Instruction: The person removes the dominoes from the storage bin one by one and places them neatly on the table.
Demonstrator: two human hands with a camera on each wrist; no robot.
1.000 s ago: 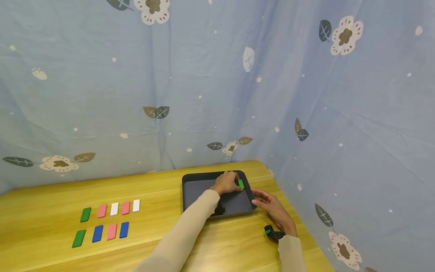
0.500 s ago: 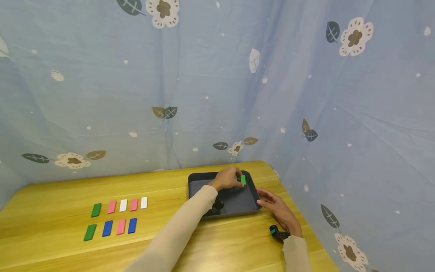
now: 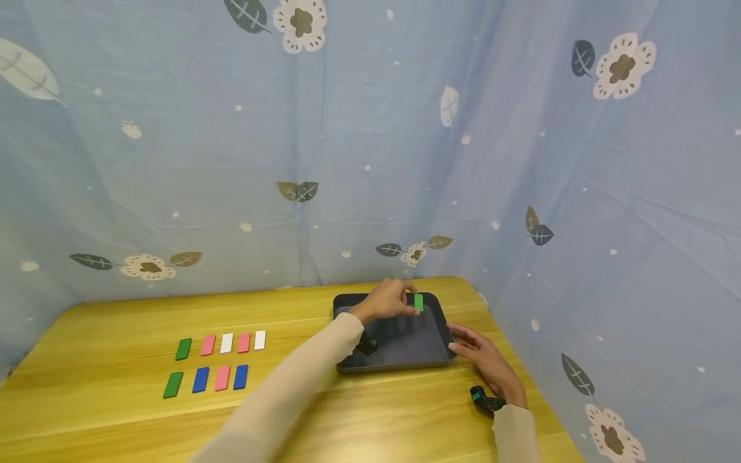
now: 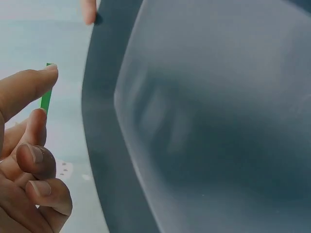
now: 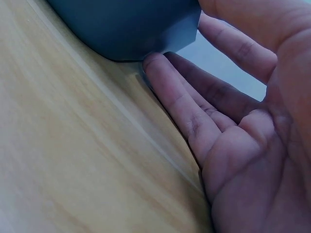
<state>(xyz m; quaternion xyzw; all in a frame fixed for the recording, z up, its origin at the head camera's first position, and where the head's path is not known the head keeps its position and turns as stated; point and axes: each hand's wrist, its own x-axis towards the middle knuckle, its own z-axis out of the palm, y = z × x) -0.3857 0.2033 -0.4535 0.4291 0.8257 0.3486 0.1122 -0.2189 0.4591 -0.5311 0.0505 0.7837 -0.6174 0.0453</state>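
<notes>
My left hand (image 3: 389, 300) pinches a small green block (image 3: 419, 302) between thumb and finger, above the back right part of a dark grey tray (image 3: 405, 347). In the left wrist view the green block (image 4: 46, 97) shows edge-on, and the other fingers are curled below it, apart from the tray wall. Near the tray's right side, the right hand (image 3: 483, 357) rests with its fingertips at the outer wall. The right wrist view shows its fingers (image 5: 180, 104) fairly straight, touching the tray's corner (image 5: 141, 34) low down by the table.
Two rows of flat blocks lie on the wooden table (image 3: 133, 411) at left, among them a green block (image 3: 173, 384), a blue block (image 3: 200, 379), a pink block (image 3: 222, 378) and a white block (image 3: 259, 340). A patterned blue curtain (image 3: 347, 128) hangs behind and at right.
My left hand has lifted the green block slightly and drawn it a little left over the tray. The right hand stays by the tray. The head view has turned left.
</notes>
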